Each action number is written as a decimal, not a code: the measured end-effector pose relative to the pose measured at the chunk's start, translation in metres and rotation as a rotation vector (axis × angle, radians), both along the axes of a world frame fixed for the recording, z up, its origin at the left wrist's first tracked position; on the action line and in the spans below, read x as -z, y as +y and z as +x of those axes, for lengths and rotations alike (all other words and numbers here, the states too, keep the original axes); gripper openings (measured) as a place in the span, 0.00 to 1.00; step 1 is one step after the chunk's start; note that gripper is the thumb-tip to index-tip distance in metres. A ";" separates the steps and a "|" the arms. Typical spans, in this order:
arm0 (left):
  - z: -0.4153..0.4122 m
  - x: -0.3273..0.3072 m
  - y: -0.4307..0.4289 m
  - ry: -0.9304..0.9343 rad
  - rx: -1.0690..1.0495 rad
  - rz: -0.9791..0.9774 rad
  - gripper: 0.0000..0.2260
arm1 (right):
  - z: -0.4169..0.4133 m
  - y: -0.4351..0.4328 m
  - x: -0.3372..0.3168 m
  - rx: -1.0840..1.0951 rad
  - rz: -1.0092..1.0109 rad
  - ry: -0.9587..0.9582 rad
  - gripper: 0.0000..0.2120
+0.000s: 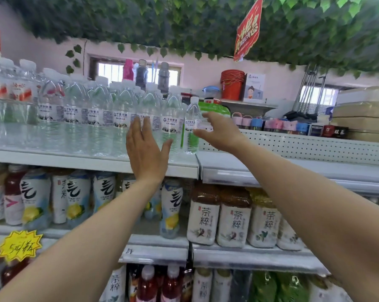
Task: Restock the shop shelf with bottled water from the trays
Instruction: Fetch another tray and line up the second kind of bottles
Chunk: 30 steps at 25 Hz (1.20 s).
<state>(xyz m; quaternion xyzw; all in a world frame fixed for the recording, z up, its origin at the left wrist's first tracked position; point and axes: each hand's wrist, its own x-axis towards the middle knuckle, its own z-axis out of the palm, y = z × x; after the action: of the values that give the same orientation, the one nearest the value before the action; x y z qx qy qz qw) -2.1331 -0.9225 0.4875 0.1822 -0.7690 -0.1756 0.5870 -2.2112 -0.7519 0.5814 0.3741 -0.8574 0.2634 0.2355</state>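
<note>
On the left, the top shelf (pixel 92 165) held a long row of water bottles (pixel 97 118). They all stood up straight, caps on top, packed close side by side. Under them, one shelf down, we saw lemon drinks (pixel 78 197).

Next along was our left hand (pixel 146 149). It was flat and wide, with the fingers straight and pointing up, and it held nothing. It was raised in front of the right part of the row. We could not tell if it touched the bottles.

Just right of it stood the last bottle (pixel 192 127), at the very end of the row. It stood tall, so its long way ran up and down. It was close beside its neighbour.

Then we saw our right hand (pixel 220 132). It was spread wide too. The thumb was low in front of the last bottle and the fingers were up by its right side. It was not closed around the bottle, and we could not tell if it touched. Our hands were apart, with the last bottle between them. The right hand was the nearer one.

We think this bottle was in its place. The trays were not in view, so both hands would have to reach away from the shelf for more.

Farther right was a white shelf (pixel 271 162), with tea bottles (pixel 234 223) below it.
</note>
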 end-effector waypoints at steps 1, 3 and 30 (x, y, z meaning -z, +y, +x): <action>0.004 -0.004 0.018 -0.011 0.008 0.023 0.36 | 0.002 0.016 0.003 0.010 0.027 0.016 0.34; 0.011 -0.006 0.055 -0.031 0.010 0.042 0.35 | 0.005 0.049 0.011 0.028 0.084 0.051 0.33; 0.059 0.449 0.278 -1.026 0.277 0.614 0.28 | 0.023 0.290 0.492 0.176 0.560 -0.808 0.31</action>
<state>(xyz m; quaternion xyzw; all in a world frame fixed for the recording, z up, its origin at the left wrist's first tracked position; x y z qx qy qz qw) -2.0746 -0.6448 0.0382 0.3025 -0.8844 -0.3536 0.0346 -2.1887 -0.4614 0.0891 0.2172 -0.9463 0.1260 -0.2037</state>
